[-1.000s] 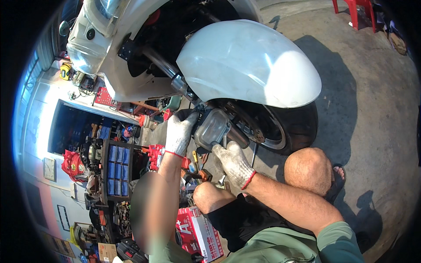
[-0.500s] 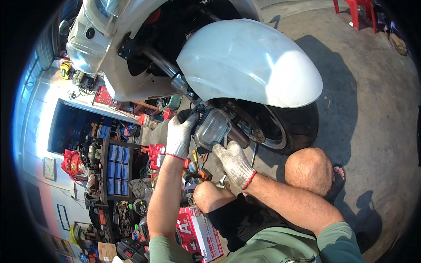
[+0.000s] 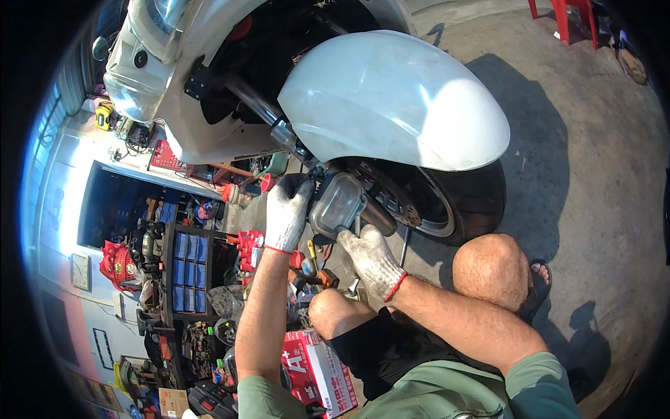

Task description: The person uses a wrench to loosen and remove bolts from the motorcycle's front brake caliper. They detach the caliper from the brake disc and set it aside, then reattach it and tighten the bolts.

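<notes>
Both my hands wear white knit gloves with red cuffs and dark, soiled fingers. Between them is a greyish, see-through box-like container [image 3: 336, 206] with rounded corners, beside the front wheel [image 3: 481, 202] of a motorcycle. My left hand [image 3: 285, 216] is closed at its left side, the fingertips by a dark part below the fork leg [image 3: 283, 133]. My right hand [image 3: 371, 260] grips its lower right edge with the thumb on top; the other fingers are hidden beneath. A dark cylinder [image 3: 379, 215] lies just right of the container, close to the brake disc [image 3: 401, 202].
A large white front fender [image 3: 391, 98] overhangs the wheel. At left, tools, a red and white box [image 3: 317, 370] and a rack of blue drawers [image 3: 190, 269] crowd the floor. My bent knee [image 3: 490, 272] is right of my hands. A red plastic stool [image 3: 569, 17] stands far right.
The view has shifted very slightly. Both hands keep nearly the same place on the container, and the container stays beside the wheel.
</notes>
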`<state>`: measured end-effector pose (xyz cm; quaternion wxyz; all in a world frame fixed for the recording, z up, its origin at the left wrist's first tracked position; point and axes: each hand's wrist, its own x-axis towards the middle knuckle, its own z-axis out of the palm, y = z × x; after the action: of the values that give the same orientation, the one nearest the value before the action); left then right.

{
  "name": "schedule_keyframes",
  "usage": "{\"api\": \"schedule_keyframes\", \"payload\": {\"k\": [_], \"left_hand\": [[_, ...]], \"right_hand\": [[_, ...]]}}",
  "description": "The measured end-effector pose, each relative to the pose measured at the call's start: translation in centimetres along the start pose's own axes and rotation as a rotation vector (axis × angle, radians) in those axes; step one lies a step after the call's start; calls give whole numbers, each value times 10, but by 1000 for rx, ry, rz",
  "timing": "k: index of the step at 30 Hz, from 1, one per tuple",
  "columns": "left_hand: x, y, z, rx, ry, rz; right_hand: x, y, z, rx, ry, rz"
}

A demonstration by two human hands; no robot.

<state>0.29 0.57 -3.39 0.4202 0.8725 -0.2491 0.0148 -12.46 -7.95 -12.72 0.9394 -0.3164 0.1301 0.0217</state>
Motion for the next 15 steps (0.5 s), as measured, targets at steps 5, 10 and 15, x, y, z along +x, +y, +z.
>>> {"api": "schedule_keyframes", "payload": {"k": [5, 10, 15], "left_hand": [[-5, 5, 5, -74, 38, -92], [-6, 4, 3, -165, 29, -141], [-4, -1, -1, -261, -8, -214]], "right_hand": [[-1, 0, 0, 3, 6, -29], [-8, -8, 4, 63, -23, 16], [-6, -7, 1, 33, -19, -10]]}}
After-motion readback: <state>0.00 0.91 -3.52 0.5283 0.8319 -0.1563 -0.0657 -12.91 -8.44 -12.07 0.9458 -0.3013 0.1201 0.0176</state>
